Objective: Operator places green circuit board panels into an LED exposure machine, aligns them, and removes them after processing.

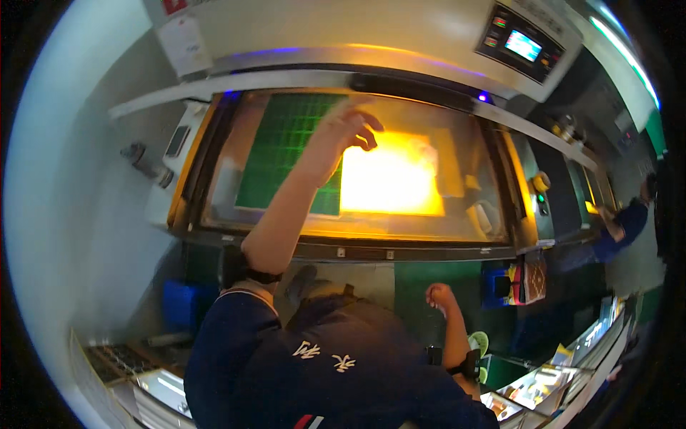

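Note:
My left hand [349,130] reaches over the framed bed of a machine, fingers loosely bent and apart, with nothing seen in it. Below it lies a green panel [282,150] with a grid of lines, partly covered by my forearm. To the right of that hand, a rectangle on the bed glows bright yellow-white [393,179]; the glare hides its detail. My right hand [441,297] hangs in front of the bed's near edge, at my right side. Its fingers are curled in, and no held thing shows.
A control box [525,43] with a lit screen hangs above the bed at right. Green-lit buttons [542,201] sit beside the frame [513,186]. A phone-like dark device [178,141] lies on the left ledge. Another person [629,222] works at far right. A blue bin [182,304] stands lower left.

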`<act>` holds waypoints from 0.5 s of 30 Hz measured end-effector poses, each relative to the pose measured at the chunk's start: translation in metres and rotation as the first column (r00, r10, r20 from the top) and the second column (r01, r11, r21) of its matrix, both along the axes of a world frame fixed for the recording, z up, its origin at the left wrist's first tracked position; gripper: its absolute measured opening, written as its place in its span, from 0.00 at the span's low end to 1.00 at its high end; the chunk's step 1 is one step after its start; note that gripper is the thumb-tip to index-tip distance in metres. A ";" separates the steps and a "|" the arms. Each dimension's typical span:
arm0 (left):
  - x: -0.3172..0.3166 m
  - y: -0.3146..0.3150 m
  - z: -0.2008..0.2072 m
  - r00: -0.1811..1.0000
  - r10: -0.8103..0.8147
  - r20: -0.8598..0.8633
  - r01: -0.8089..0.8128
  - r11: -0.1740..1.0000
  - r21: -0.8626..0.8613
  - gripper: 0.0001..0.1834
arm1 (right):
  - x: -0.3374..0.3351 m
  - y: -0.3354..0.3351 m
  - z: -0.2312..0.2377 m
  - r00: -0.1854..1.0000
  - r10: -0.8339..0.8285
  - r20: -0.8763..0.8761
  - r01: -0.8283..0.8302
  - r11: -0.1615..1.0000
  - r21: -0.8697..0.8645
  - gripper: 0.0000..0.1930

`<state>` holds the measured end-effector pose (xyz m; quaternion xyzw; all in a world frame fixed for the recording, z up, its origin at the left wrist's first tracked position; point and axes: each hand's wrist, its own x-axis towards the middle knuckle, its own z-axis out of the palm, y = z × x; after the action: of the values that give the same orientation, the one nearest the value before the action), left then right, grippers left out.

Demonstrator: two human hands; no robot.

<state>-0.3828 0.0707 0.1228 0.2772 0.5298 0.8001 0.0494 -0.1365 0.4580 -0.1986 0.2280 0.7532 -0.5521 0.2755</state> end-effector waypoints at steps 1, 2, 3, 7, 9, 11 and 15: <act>-0.006 -0.019 -0.019 0.999 -0.026 -0.018 0.023 0.990 -0.140 0.23 | -0.028 -0.014 0.006 0.997 -0.037 -0.075 0.036 0.999 -0.016 0.11; -0.017 -0.037 -0.047 0.998 -0.061 -0.032 0.050 0.958 -0.282 0.25 | -0.054 -0.030 0.006 0.985 -0.082 -0.150 0.077 0.996 -0.040 0.11; -0.025 -0.059 -0.073 0.995 -0.085 0.057 0.101 0.904 -0.415 0.27 | -0.082 -0.046 0.008 0.984 -0.011 -0.180 0.002 0.999 -0.051 0.15; -0.055 -0.185 -0.238 0.990 0.142 0.011 -0.035 0.323 -0.946 0.33 | -0.187 -0.143 0.005 0.973 0.151 -0.173 -0.187 0.958 -0.216 0.26; -0.056 -0.240 -0.262 0.960 0.258 0.105 0.148 -0.152 -0.977 0.39 | -0.225 -0.198 0.003 0.980 0.175 -0.099 -0.191 0.964 -0.186 0.27; -0.046 -0.293 -0.298 0.931 0.357 0.079 0.184 -0.271 -0.945 0.44 | -0.251 -0.242 -0.002 0.979 0.204 0.014 -0.198 0.964 -0.175 0.27; -0.029 -0.314 -0.320 0.948 0.318 0.001 0.053 -0.155 -0.986 0.52 | -0.285 -0.250 -0.056 0.977 -0.161 0.138 0.174 0.980 -0.092 0.24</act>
<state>-0.4117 -0.2436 -0.1969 -0.0138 0.9630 0.1511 0.2226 -0.4212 0.2082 -0.2547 0.3114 0.6821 -0.5959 0.2877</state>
